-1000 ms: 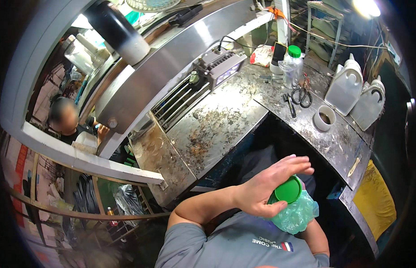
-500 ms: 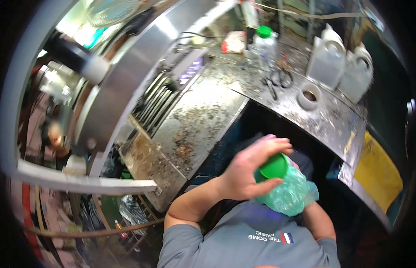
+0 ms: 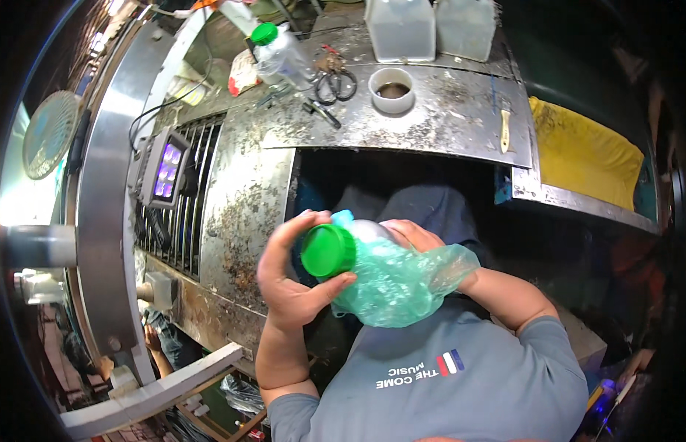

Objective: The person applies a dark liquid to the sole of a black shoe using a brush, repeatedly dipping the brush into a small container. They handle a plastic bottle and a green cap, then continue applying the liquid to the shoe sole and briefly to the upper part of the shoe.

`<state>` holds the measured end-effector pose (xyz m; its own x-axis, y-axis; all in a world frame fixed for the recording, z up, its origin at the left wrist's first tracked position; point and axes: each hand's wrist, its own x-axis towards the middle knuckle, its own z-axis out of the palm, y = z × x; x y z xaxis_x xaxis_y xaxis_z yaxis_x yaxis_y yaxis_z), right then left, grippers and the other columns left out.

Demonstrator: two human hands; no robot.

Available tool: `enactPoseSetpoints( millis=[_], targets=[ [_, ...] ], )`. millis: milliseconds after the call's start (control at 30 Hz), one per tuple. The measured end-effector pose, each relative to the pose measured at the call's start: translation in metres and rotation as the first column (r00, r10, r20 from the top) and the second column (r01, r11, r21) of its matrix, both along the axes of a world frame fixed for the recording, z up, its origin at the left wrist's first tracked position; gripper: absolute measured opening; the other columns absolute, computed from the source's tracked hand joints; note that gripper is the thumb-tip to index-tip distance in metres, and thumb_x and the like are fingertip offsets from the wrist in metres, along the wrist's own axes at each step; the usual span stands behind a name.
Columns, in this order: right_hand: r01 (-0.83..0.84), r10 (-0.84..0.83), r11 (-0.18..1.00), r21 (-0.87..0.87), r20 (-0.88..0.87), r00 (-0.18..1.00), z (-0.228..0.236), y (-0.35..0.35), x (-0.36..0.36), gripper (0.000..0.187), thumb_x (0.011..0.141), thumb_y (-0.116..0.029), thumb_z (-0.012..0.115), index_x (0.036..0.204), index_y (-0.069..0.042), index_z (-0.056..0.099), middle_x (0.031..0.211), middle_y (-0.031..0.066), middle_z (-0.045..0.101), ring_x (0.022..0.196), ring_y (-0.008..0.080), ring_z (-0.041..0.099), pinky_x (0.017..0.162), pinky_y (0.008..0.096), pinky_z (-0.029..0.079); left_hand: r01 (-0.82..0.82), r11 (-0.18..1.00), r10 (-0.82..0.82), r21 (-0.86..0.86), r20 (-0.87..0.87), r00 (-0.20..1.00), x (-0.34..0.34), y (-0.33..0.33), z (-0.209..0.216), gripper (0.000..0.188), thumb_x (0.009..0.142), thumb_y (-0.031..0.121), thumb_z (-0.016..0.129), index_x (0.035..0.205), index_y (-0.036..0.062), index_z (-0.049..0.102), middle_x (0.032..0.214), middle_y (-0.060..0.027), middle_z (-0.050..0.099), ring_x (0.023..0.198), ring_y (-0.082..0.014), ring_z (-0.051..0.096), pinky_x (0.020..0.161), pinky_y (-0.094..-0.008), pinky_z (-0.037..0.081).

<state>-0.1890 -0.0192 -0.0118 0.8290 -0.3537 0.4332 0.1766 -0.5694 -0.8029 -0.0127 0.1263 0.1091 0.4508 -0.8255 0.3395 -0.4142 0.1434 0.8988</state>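
Observation:
In front of my chest, a bottle [image 3: 369, 230] with a wide green screw cap [image 3: 328, 250] is tilted with its cap toward the left. A crinkled, see-through green plastic bag [image 3: 394, 291] hangs around the bottle and hides much of its body. My left hand [image 3: 285, 291] curls about the cap, the thumb along its lower edge and the fingers over the top. Behind the bag, my right hand [image 3: 418, 234] closes on the bottle's body; its fingertips are partly hidden.
On the metal bench stand a second green-capped clear bottle [image 3: 280, 59], a white cup [image 3: 392, 90] of dark liquid and two translucent jugs [image 3: 400, 29]. Scissors [image 3: 334, 87] and a brush [image 3: 504, 131] lie nearby. A lit lamp [image 3: 166, 171] sits by the grate. Yellow cloth [image 3: 582, 151] hangs right.
The view has swung, so the bench now faces me straighter. The bottle has tipped over to the left with its cap, and both hands stay on it.

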Motion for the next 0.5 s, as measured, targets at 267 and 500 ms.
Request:
enactPoseSetpoints(
  millis=[267,500],
  targets=[
    [0.110,-0.108,0.992,-0.055,0.033,0.994,-0.007,-0.005,-0.001,0.064,0.083,-0.028,0.076,0.135,-0.001,0.050,0.126,0.0197,0.060,0.112,0.0381,0.064,0.094,0.0445,0.053,-0.156,0.985,0.166,-0.070,0.196,0.966,-0.005,-0.020,-0.014,0.074,0.071,0.041,0.086,0.121,-0.0018,0.054,0.125,-0.0185,0.054,0.121,-0.0291,0.050,0.107,-0.0432,0.039],
    [0.070,-0.071,0.995,-0.067,-0.012,0.997,-0.001,-0.009,-0.005,0.063,0.081,-0.019,0.075,0.136,0.002,0.053,0.131,0.0187,0.057,0.115,0.0350,0.063,0.098,0.0406,0.053,0.130,0.990,-0.132,-0.049,-0.052,0.990,0.008,-0.010,-0.008,0.060,0.077,0.014,0.083,0.130,-0.0057,0.059,0.136,-0.0203,0.060,0.130,-0.0327,0.056,0.115,-0.0440,0.036]
  ],
)
